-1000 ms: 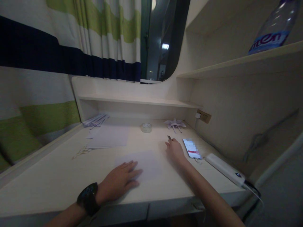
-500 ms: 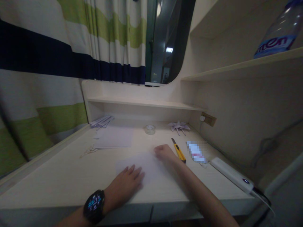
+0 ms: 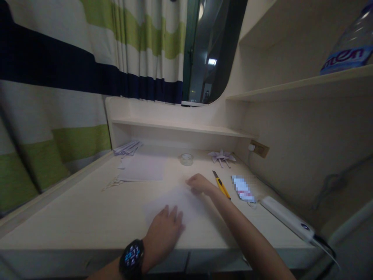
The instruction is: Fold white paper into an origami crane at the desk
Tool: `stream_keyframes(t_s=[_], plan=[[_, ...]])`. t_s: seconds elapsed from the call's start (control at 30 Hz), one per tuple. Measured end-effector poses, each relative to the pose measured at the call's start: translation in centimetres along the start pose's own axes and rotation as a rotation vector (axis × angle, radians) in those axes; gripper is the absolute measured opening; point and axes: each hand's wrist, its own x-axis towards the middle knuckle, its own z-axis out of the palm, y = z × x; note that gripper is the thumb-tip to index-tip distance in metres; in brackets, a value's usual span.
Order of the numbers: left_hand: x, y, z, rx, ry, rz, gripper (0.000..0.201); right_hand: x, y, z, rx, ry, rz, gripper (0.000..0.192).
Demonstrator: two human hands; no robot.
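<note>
A white sheet of paper [image 3: 190, 206] lies on the desk in front of me, its outline faint against the pale top. My left hand [image 3: 167, 225], with a black watch [image 3: 132, 257] on the wrist, rests flat on the sheet's near left part, fingers stretched out. At the far edge of the paper is my right hand [image 3: 199, 183], fingers curled together and slightly blurred. Whether anything is between those fingers is hidden. To the right of that hand lies a yellow utility knife [image 3: 222, 187], its blade pointing away.
Further back are a tape roll [image 3: 186, 158], folded paper pinwheels [image 3: 222, 156], stacked paper [image 3: 142, 170] and folded strips [image 3: 128, 147]. Thin sticks [image 3: 113, 183] lie at left. A phone [image 3: 243, 188] and white power strip [image 3: 287, 218] occupy the right side. A bottle [image 3: 349, 52] stands on the shelf.
My left hand has slid a little to the right and nearer me on the paper. Along the far edge, my right hand has shifted slightly left. The view has turned slightly left.
</note>
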Motion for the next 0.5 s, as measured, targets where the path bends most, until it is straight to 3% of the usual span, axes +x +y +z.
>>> stream_keyframes(t_s=[0.23, 0.5], plan=[[-0.1, -0.2, 0.6, 0.03, 0.032, -0.03, 0.038, 0.7, 0.2, 0.3, -0.182, 0.026, -0.039, 0.024], [-0.1, 0.2, -0.6, 0.032, 0.009, -0.039, 0.039, 0.1, -0.8, 1.1, -0.289, 0.048, -0.039, 0.025]])
